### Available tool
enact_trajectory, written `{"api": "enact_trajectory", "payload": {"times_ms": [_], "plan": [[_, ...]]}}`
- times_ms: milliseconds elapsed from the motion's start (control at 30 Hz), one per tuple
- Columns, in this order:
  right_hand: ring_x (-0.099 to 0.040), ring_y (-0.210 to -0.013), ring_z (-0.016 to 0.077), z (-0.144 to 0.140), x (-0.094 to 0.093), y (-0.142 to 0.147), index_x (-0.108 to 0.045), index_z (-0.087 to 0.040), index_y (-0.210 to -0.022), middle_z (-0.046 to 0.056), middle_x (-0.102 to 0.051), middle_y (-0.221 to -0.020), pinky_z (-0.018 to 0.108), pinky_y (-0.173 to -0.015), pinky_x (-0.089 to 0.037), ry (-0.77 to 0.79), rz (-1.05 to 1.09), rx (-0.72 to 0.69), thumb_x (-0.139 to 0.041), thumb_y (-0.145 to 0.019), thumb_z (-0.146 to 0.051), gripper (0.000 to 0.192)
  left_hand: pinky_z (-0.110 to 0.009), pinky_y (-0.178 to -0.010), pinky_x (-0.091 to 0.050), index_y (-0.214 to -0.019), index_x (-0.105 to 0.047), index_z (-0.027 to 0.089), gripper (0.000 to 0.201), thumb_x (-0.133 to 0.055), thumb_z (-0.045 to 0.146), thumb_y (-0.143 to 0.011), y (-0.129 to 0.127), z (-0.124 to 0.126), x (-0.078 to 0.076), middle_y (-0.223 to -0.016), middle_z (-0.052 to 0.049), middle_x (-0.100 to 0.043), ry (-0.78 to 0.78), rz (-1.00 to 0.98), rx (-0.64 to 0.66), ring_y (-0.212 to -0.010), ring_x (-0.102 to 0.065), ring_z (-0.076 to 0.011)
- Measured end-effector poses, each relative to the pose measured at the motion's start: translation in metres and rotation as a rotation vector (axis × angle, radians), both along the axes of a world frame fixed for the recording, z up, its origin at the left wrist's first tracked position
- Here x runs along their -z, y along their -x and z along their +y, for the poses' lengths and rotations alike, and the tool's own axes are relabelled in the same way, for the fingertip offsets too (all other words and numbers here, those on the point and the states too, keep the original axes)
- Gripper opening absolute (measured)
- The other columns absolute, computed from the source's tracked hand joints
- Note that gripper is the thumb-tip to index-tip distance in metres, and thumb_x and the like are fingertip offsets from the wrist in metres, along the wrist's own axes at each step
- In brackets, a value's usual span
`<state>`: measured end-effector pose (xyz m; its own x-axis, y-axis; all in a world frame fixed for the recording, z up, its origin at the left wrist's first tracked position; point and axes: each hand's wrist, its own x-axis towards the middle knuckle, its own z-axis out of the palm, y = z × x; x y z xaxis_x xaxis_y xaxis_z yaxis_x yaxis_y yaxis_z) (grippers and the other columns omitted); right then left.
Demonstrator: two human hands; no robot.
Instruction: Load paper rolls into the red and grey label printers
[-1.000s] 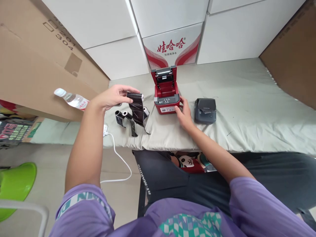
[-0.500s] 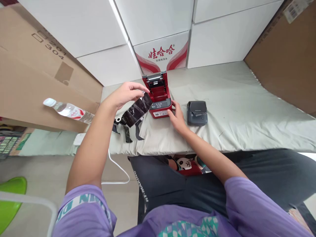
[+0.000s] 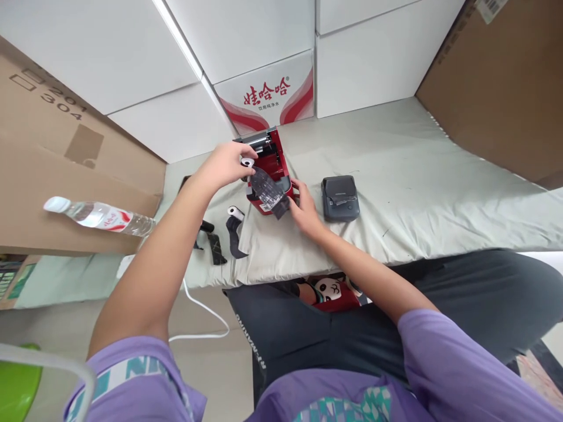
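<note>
The left hand (image 3: 226, 165) is pinching a small roll (image 3: 247, 162) by its white core, fingers closed on it, and holding it right at the open mouth of the red printer (image 3: 270, 176). A dark strip (image 3: 269, 190) is trailing off the roll, slanting down and to the right across the printer's front, so its free end is hanging just beside the right hand (image 3: 303, 208). That hand is resting against the printer's right front corner, fingers loosely curled; whether it is gripping the case or only steadying it I cannot tell. The roll's axis is lying roughly across the printer, and the left hand is the nearer one to the bay. Out to the right a grey printer (image 3: 339, 198) is sitting on the sheet-covered tabletop (image 3: 417, 176). Below the left forearm more rolls (image 3: 231, 231) are lying loose, and a bottle (image 3: 94, 215) is lying farther left.
</note>
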<state>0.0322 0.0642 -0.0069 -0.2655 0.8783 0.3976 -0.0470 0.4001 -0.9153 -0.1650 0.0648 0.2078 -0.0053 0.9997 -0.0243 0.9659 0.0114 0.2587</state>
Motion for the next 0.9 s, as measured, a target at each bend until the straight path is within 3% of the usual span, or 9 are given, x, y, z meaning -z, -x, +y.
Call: {"api": "enact_trajectory", "payload": {"times_ms": [133,433,567,733,900], "plan": [[-0.056,-0.143,0.0311,-0.001,-0.003,0.001,-0.049,-0.029,-0.149,0.014,-0.058,-0.152,0.056,-0.121,-0.051,0.006,-0.018,0.010,-0.058,-0.102,-0.055,0.054,-0.039,-0.113,-0.052,-0.123,-0.081,0.022,0.045,-0.084,0.033,-0.079,-0.003,0.013,0.004,-0.126,-0.008,-0.078,0.024,0.019,0.053,-0.121,-0.069,-0.0311],[-0.055,-0.143,0.0310,-0.001,-0.003,0.000,-0.049,-0.026,-0.148,0.015,-0.058,-0.152,0.055,-0.120,-0.050,-0.027,-0.010,0.018,-0.059,-0.101,-0.044,0.052,-0.040,-0.105,-0.058,-0.135,-0.074,0.019,0.057,-0.082,0.025,-0.079,-0.011,0.025,0.026,-0.123,-0.011,-0.079,-0.029,-0.118,0.051,-0.109,-0.074,-0.0276],[-0.056,-0.141,0.0312,-0.002,-0.004,0.000,-0.050,-0.026,-0.146,0.016,-0.059,-0.150,0.055,-0.120,-0.049,-0.032,-0.017,0.028,-0.060,-0.099,-0.041,0.051,-0.039,-0.112,-0.054,-0.131,-0.077,0.019,0.050,-0.070,0.014,-0.081,-0.018,0.029,0.034,-0.131,-0.009,-0.078,-0.011,-0.058,0.162,-0.117,-0.073,-0.0289],[-0.055,-0.142,0.0314,0.000,-0.002,0.000,-0.050,-0.025,-0.147,0.016,-0.059,-0.151,0.056,-0.122,-0.047,-0.030,-0.021,0.029,-0.060,-0.098,-0.042,0.052,-0.040,-0.116,-0.051,-0.138,-0.070,0.019,0.058,-0.067,0.012,-0.081,-0.019,0.042,0.055,-0.135,-0.011,-0.076,0.028,-0.025,0.208,-0.126,-0.071,-0.0292],[-0.056,-0.141,0.0317,0.001,-0.002,0.001,-0.049,-0.025,-0.146,0.016,-0.060,-0.149,0.058,-0.123,-0.046,-0.039,-0.017,0.030,-0.060,-0.098,-0.041,0.052,-0.041,-0.104,-0.056,-0.118,-0.075,0.014,0.043,-0.072,0.015,-0.075,-0.015,0.062,0.075,-0.117,-0.014,-0.079,0.092,0.017,0.169,-0.113,-0.073,-0.0328]]}}
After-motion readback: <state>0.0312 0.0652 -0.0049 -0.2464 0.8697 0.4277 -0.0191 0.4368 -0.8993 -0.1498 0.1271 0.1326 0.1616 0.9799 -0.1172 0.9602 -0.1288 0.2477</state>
